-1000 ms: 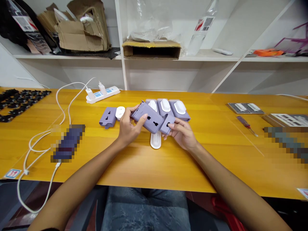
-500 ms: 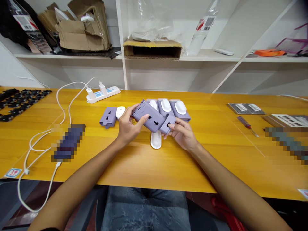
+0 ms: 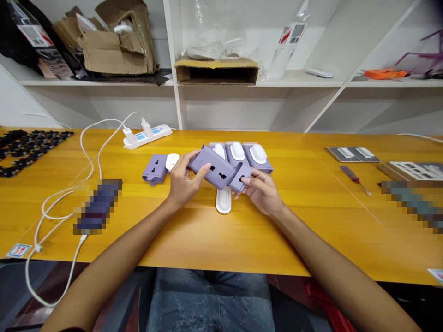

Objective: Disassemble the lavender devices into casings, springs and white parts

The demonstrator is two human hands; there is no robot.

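Note:
My left hand point(image 3: 183, 182) grips a purple plastic housing point(image 3: 217, 171) with dark keyhole-shaped slots, thumb on its face. It is held tilted above the table. At its lower right end, my right hand point(image 3: 265, 193) pinches a smaller purple plastic piece point(image 3: 238, 179) with a dark round hole. The two parts meet or overlap there; whether they are joined I cannot tell. Below them lies a white oval part point(image 3: 223, 204). Behind the hands stand several purple housings point(image 3: 269, 167) topped with white rounded parts point(image 3: 258, 154), partly hidden.
Left of my hands lie another slotted purple housing point(image 3: 154, 168) and a white round part point(image 3: 172, 161). A power strip point(image 3: 148, 136), white cables and a blurred phone-like device point(image 3: 98, 205) are farther left. On the right lie a screwdriver point(image 3: 353, 177) and a panel point(image 3: 353, 155). Shelves point(image 3: 294, 84) rise behind.
The purple housing has turned slightly, so the openings at its left end show less. Both hands keep their hold. The whole view has shifted a little.

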